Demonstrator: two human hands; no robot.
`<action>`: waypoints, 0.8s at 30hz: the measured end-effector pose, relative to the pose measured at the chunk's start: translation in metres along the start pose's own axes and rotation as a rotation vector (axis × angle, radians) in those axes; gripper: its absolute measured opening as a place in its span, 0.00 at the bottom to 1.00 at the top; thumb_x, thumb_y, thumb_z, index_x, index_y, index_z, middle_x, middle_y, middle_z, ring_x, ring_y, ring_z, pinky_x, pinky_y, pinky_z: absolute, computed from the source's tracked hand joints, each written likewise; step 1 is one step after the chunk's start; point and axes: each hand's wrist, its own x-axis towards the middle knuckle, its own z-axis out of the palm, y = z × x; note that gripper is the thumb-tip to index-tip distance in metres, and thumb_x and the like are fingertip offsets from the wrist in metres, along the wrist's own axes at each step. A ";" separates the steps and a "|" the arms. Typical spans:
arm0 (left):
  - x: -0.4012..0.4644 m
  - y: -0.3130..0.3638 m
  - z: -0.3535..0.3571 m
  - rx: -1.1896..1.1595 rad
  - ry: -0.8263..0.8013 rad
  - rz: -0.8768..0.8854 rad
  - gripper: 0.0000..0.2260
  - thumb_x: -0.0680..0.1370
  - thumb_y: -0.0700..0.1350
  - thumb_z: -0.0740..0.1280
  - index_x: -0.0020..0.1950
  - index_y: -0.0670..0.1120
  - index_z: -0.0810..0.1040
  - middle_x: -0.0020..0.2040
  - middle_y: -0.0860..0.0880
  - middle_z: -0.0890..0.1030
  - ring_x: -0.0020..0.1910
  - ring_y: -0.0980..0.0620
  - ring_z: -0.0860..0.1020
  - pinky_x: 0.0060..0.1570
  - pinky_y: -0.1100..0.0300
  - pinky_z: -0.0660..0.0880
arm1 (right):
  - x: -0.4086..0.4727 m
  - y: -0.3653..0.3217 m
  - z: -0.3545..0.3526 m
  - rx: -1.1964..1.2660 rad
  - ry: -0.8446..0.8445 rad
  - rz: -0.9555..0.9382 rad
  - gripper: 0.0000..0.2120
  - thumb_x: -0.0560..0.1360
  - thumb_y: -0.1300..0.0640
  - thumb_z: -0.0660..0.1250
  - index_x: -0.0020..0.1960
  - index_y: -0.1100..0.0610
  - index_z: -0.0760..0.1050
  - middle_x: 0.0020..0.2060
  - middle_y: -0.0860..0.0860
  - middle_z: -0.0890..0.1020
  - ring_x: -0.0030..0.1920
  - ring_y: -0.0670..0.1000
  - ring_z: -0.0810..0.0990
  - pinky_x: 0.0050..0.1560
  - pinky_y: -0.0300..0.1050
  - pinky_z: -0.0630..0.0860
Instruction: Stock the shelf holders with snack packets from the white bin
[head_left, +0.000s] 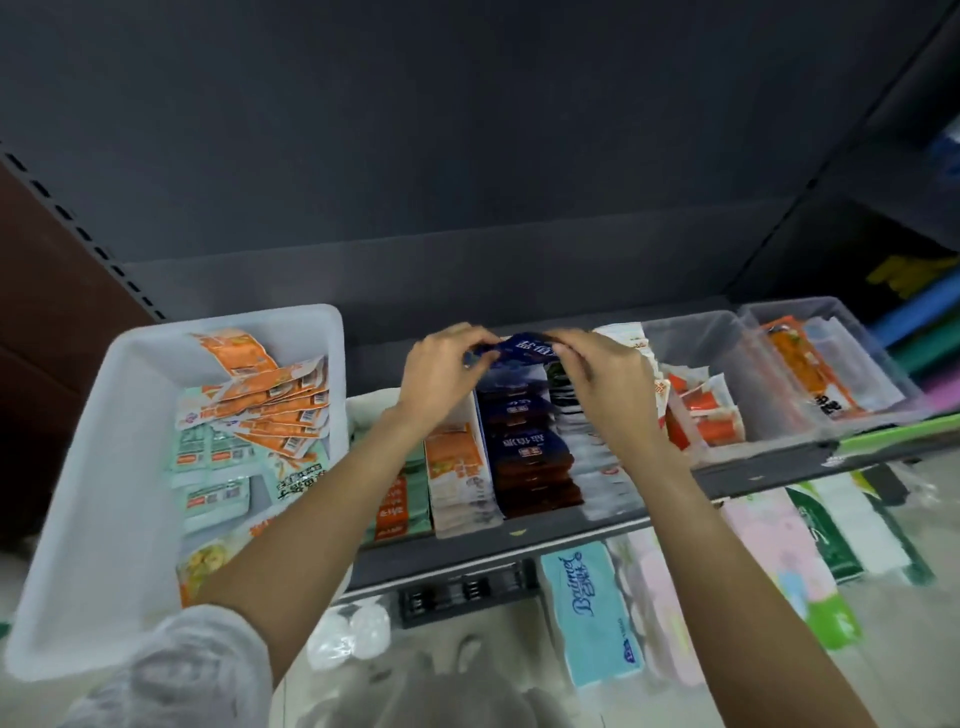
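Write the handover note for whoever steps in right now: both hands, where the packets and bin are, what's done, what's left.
Left hand and right hand: both pinch one dark blue packet, held over the back of the dark blue row on the shelf.
White bin: at the left end of the shelf, with orange packets and pale green packets inside.
Done: the middle rows look well filled, dark blue among them.
Left: seat the held packet in its row, then move the bin's packets over. The clear holders on the right look only part full.
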 end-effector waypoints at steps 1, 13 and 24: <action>0.000 0.001 0.001 0.022 -0.021 -0.011 0.06 0.74 0.43 0.70 0.50 0.45 0.82 0.44 0.49 0.83 0.41 0.49 0.80 0.38 0.54 0.77 | 0.002 -0.001 0.001 -0.058 -0.003 -0.052 0.09 0.77 0.59 0.64 0.54 0.55 0.81 0.43 0.53 0.85 0.39 0.53 0.83 0.36 0.46 0.80; -0.028 -0.009 -0.001 0.118 -0.139 -0.086 0.11 0.77 0.49 0.66 0.59 0.51 0.79 0.58 0.51 0.79 0.60 0.49 0.71 0.59 0.53 0.63 | 0.016 -0.011 0.040 -0.441 -0.436 -0.152 0.16 0.66 0.67 0.69 0.47 0.49 0.84 0.30 0.50 0.82 0.32 0.52 0.80 0.62 0.48 0.70; -0.125 -0.016 -0.078 -0.176 0.401 -0.306 0.05 0.76 0.47 0.62 0.45 0.49 0.77 0.39 0.59 0.78 0.40 0.62 0.76 0.40 0.65 0.71 | -0.012 -0.089 0.015 0.280 -0.130 0.019 0.14 0.76 0.65 0.61 0.58 0.56 0.78 0.51 0.50 0.83 0.49 0.48 0.81 0.52 0.42 0.76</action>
